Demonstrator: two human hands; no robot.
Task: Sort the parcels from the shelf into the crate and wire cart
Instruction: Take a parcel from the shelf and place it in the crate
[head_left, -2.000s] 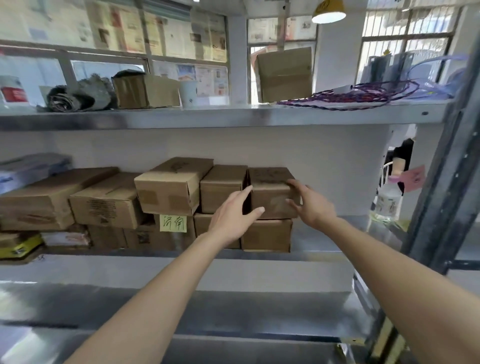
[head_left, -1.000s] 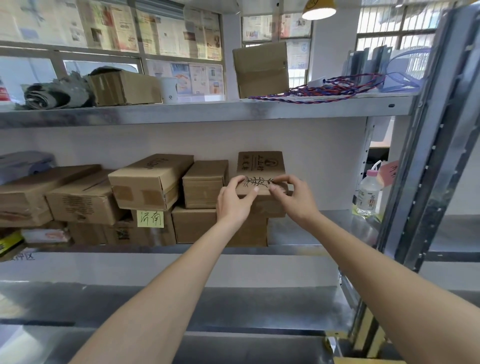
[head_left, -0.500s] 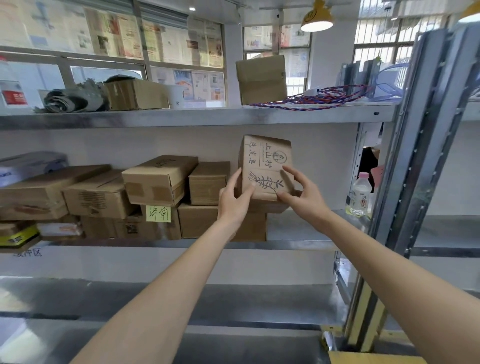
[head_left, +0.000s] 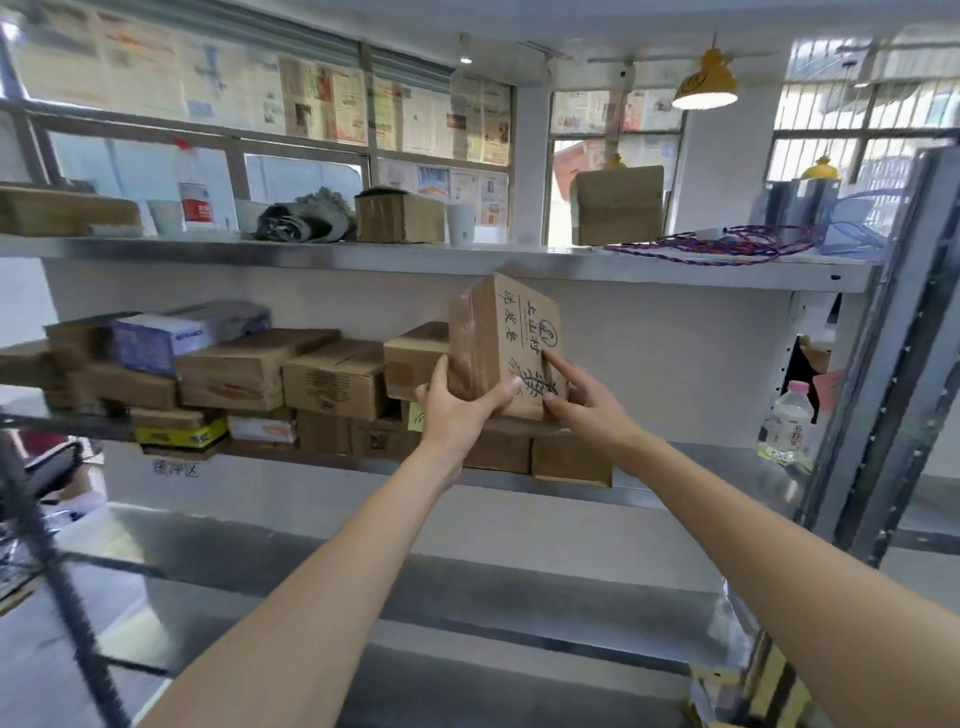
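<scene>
Two metal shelves, papered windows

Stacked boxes crowd middle shelf left; bare stretch right up to water bottle; upper shelf caps headroom.

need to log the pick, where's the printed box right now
In the head view the printed box is centre frame, tipped upright in front of the middle shelf, held by the left hand with the right hand touching its face.
</scene>
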